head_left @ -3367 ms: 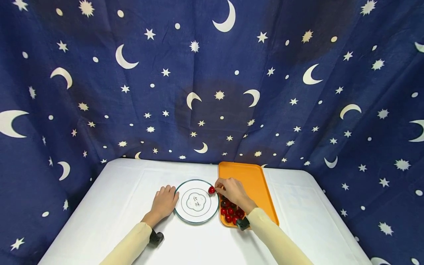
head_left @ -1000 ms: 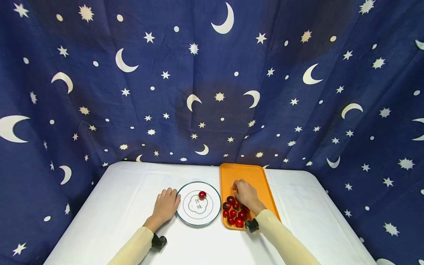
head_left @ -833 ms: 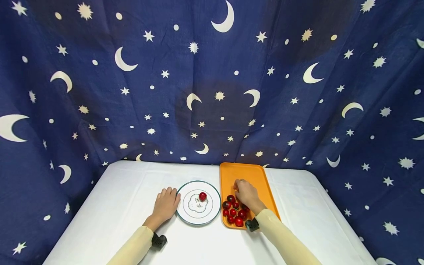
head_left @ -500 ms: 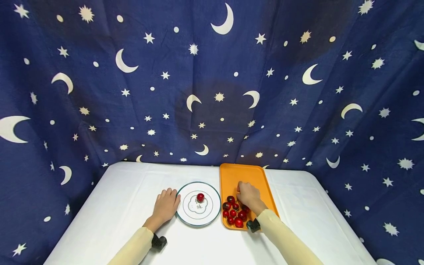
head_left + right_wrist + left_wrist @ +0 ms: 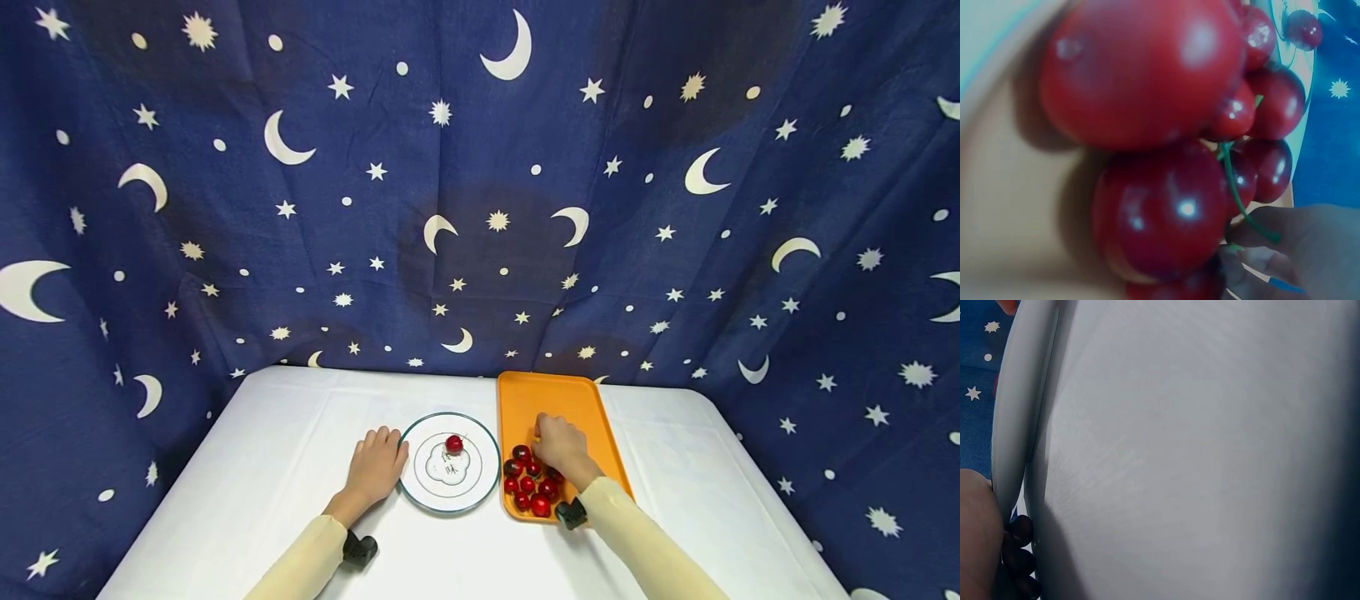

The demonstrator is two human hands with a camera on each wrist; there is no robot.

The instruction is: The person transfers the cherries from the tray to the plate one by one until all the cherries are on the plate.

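Note:
A white plate [image 5: 447, 492] with a dark green rim lies on the table, and one red cherry [image 5: 453, 444] sits on it just above the middle. At the plate's left rim is my left hand [image 5: 375, 465]; in the left wrist view the plate's edge lies between its thumb side and shaded fingertips [image 5: 1019, 559]. Over the orange tray [image 5: 551, 392] my right hand [image 5: 560, 446] has curled fingers behind a pile of red cherries [image 5: 527, 482]. In the right wrist view its fingertips pinch at a bit of green stem [image 5: 1232, 248]; which cherry this belongs to is hidden.
A white cloth covers the table [image 5: 450, 558]. The tray stands right beside the plate, its far half bare. A blue curtain [image 5: 480, 183] with moons and stars hangs behind and at both sides. Dark wrist cameras [image 5: 360, 548] sit on both wrists.
My right hand held a cherry at the plate's right rim; it has let go and moved right, back over the tray. The cherry has rolled leftward on the plate. My left hand stays put.

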